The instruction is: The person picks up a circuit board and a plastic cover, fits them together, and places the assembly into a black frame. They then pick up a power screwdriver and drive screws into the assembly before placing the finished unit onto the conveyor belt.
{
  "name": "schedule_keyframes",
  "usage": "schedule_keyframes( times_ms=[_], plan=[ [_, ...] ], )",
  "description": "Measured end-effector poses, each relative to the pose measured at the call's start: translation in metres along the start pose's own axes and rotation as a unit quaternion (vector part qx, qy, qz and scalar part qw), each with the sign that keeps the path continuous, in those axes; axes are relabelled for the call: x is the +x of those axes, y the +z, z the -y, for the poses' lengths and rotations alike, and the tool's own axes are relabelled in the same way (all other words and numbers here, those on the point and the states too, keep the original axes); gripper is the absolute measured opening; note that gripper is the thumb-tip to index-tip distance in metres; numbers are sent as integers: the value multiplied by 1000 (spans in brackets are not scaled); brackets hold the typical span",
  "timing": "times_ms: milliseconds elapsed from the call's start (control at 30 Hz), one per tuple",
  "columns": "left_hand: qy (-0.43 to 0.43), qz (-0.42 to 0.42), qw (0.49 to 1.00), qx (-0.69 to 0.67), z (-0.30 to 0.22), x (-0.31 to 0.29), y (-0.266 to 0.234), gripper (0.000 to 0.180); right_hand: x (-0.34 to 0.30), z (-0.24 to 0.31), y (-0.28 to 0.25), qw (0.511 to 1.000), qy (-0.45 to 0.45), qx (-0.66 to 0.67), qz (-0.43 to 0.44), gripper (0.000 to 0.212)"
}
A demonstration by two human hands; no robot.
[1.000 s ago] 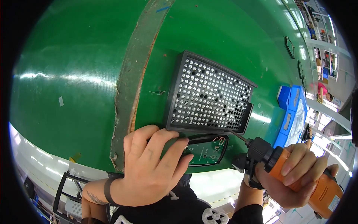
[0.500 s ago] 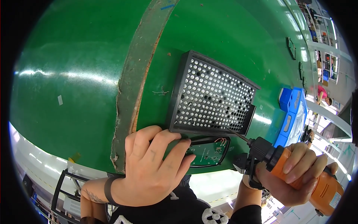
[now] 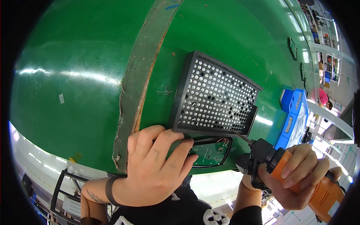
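My right hand (image 3: 296, 180) is wrapped round an orange and black electric screwdriver (image 3: 279, 163). Its thin bit points up and left, its tip at the near right part of a black screw tray (image 3: 183, 90) filled with rows of silver screws (image 3: 210, 93). Whether a screw sits on the tip I cannot tell. My left hand (image 3: 159, 165) has its fingers bent but apart, fingertips at the tray's near left corner and over the left end of a black casing. A green circuit board (image 3: 210, 154) with thin wires lies in that casing, partly hidden by the hand.
A worn strip (image 3: 133, 75) with a ragged edge crosses the green table (image 3: 75, 48). To the right stands a blue bin (image 3: 294, 118). Dark-framed parts (image 3: 292, 48) lie at the far right, where a person in pink (image 3: 323, 96) shows in the background.
The tray and table appear shifted very slightly to the right in view. Both hands hold nearly the same place, and the screwdriver bit stays at the tray's near right part.
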State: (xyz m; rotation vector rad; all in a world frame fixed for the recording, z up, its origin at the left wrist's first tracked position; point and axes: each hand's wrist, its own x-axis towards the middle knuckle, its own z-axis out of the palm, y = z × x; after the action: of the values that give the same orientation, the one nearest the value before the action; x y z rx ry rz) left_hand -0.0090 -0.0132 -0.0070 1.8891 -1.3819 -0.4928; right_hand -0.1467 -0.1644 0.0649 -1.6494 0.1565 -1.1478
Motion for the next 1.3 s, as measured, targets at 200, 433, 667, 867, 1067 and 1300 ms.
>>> schedule_keyframes(
  times_ms=[200, 433, 667, 867, 1067, 1300],
  plan=[
    [11, -10, 1000, -2, 0, 2, 1, 34, 12, -1, 0, 998, 31, 8, 56, 41],
    [12, -19, 1000, -20, 4, -2, 4, 33, 32, -12, 8, 985, 86, 23, 151, 36],
    [10, -34, 998, -52, 3, -1, 2, 35, 9, 32, 7, 997, -65, -19, -23, 47],
    [5, -41, 998, -54, 4, -3, 4, 37, -8, 20, 45, 990, -71, 105, 59, 59],
    [7, -37, 997, -61, 5, -3, 5, 38, -13, 14, 48, 992, 29, 78, 97, 60],
    [9, -35, 997, -65, 4, -2, 4, 38, -12, 8, 51, 992, 21, 87, 92, 61]
  ],
)
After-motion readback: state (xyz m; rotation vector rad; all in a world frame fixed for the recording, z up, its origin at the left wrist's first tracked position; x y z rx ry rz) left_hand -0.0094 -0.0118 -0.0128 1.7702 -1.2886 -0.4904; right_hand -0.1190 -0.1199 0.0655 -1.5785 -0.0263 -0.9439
